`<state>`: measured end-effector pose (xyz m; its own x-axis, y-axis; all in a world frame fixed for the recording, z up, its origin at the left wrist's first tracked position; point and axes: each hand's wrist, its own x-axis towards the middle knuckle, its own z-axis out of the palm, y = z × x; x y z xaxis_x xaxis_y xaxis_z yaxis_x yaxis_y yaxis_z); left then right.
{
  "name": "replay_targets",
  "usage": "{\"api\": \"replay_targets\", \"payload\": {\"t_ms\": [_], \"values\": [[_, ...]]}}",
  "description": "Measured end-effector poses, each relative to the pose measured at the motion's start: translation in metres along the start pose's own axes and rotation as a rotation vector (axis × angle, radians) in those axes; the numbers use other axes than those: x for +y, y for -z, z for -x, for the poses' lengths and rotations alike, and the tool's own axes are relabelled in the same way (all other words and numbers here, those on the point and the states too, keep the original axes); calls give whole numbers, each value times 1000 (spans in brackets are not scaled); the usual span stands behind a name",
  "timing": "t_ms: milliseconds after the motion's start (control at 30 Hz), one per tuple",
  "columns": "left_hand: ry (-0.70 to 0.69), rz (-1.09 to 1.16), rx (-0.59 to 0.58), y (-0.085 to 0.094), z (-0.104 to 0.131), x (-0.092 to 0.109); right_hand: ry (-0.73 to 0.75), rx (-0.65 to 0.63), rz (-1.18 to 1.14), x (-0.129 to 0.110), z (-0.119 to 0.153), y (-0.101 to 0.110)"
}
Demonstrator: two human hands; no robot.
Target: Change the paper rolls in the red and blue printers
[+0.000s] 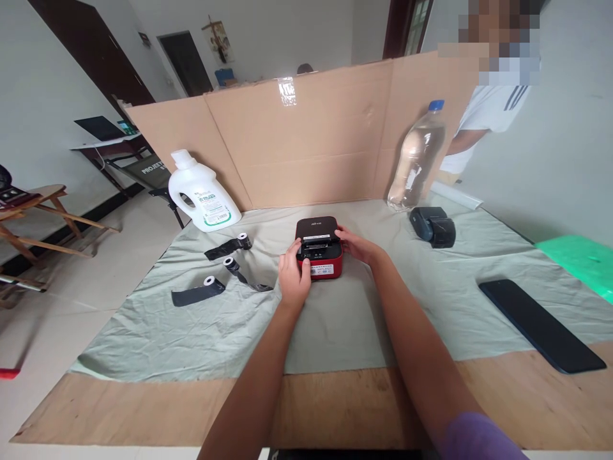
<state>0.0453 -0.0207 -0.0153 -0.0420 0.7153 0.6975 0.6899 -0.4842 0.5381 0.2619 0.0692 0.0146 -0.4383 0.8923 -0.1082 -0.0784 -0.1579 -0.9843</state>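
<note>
Two bare hands clasp one thing: the left hand [294, 276] curls round its near left side, thumb on the front, and the right hand [357, 246] bends its fingers against its right edge, though whether these pinch the lid cannot be told. Between both palms sits a boxy red-and-black plastic device [326, 262], flat on wrinkled pale-green cloth [335, 332]. Even, light pressure from either side, fingertips off the slot, would likely hold it best. Its white-labelled face points toward the wearer; its long axis seemingly runs away, beyond the left thumb.
</note>
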Motion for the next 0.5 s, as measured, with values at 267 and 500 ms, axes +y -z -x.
{"api": "replay_targets", "payload": {"t_ms": [267,500], "values": [[81,-48,-45,7,-4,7,-10,46,-48,0,-2,-5],[133,-33,-38,1,-15,5,27,-13,-46,-4,-3,-6]]}}
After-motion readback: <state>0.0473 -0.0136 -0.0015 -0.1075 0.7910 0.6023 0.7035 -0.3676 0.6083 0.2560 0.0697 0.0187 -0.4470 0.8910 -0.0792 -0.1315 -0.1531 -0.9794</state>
